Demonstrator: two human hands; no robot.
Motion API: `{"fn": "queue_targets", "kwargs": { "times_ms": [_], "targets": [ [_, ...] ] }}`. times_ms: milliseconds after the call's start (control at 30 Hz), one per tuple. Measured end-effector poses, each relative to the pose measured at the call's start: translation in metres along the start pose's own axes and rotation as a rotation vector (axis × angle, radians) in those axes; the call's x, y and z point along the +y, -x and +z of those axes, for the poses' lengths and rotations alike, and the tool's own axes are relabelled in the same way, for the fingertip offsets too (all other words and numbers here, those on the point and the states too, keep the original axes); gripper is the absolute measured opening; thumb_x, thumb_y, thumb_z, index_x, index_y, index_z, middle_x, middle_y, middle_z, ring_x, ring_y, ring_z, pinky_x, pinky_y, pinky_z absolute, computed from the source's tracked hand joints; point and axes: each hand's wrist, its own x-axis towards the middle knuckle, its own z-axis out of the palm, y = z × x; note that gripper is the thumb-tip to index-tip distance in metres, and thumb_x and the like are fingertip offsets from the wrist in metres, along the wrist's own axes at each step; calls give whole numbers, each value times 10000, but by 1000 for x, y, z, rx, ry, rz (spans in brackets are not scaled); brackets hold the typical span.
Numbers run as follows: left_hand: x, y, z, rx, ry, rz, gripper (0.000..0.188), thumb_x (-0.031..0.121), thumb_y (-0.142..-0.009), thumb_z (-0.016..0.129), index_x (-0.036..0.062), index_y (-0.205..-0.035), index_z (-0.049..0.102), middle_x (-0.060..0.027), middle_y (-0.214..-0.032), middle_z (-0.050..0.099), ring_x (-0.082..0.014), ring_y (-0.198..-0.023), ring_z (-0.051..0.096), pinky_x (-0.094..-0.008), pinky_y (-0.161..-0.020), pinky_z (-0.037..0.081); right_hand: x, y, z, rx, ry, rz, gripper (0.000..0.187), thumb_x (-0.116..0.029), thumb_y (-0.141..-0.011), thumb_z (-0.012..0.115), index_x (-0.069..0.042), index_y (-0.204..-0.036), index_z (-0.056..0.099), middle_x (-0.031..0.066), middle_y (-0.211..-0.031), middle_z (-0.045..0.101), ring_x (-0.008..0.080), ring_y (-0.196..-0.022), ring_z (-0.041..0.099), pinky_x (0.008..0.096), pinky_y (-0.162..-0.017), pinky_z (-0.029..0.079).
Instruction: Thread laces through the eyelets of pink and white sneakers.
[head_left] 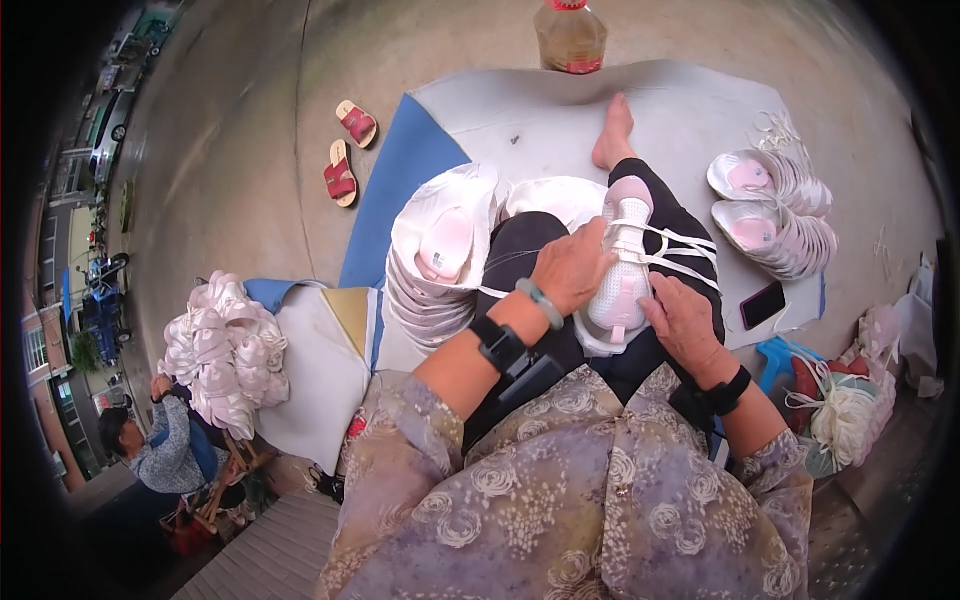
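A white and pink shoe upper (629,243) lies lengthwise across my lap, its pink toe pointing away from me. White shoelaces (682,250) run through its eyelets, and their loose ends trail right over my dark trouser leg. My left hand (572,268) grips the upper's left side, fingers bent over the lacing. On the other side, my right hand (684,318) is closed, with thumb and fingertips against the upper's edge near the heel. Whatever sits between those fingertips is too small to make out. Beside my left knee stands a stack of similar uppers (436,290).
Nested uppers (780,240) lie on the pale mat (480,110) at right, near a phone (763,305). A lace bundle (850,425) sits at lower right. Red sandals (341,175), a bottle (571,40) and piled uppers (225,350) surround the mat. Another person (170,445) sits at left.
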Motion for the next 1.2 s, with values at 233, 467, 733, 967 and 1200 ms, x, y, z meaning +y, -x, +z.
{"fn": "queue_targets", "kwargs": {
  "times_ms": [233, 467, 733, 967, 1200],
  "targets": [
    [12, 20, 5, 5, -181, -143, 283, 172, -776, 516, -5, -985, 441, -232, -724, 584, -412, -707, 570, -478, -633, 447, 2, 6, -1, -81, 44, 22, 267, -190, -790, 584, -41, -997, 507, 97, -739, 526, 267, -678, 558, 359, -573, 435],
    [8, 35, 24, 105, -249, -176, 151, 154, -753, 494, 5, -765, 515, -237, -678, 569, -411, -672, 558, -509, -627, 424, 24, -1, 7, 14, 11, -92, 236, -209, -782, 592, -59, -950, 524, 83, -727, 532, 261, -655, 563, 361, -569, 434],
    [20, 31, 16, 195, -243, -229, 317, 144, -757, 477, 7, -1042, 456, -230, -667, 580, -412, -659, 568, -501, -637, 436, 19, 0, 6, 16, -49, -107, 195, -196, -773, 596, -71, -908, 531, 80, -718, 525, 265, -652, 560, 366, -564, 438],
    [16, 22, 12, 76, -355, -135, 385, 127, -746, 461, -29, -1094, 406, -247, -728, 590, -418, -703, 574, -494, -655, 449, 12, -5, -1, 85, -20, -156, 150, -151, -751, 602, -73, -866, 548, 78, -705, 519, 270, -634, 555, 363, -542, 438],
    [12, 17, 5, 66, -231, -180, 327, 118, -751, 466, -20, -1045, 432, -245, -726, 583, -408, -735, 570, -488, -665, 440, -14, -35, 14, 135, -185, -210, 53, -110, -729, 589, -78, -753, 555, 82, -678, 520, 278, -607, 563, 372, -534, 448]
  ]
}}
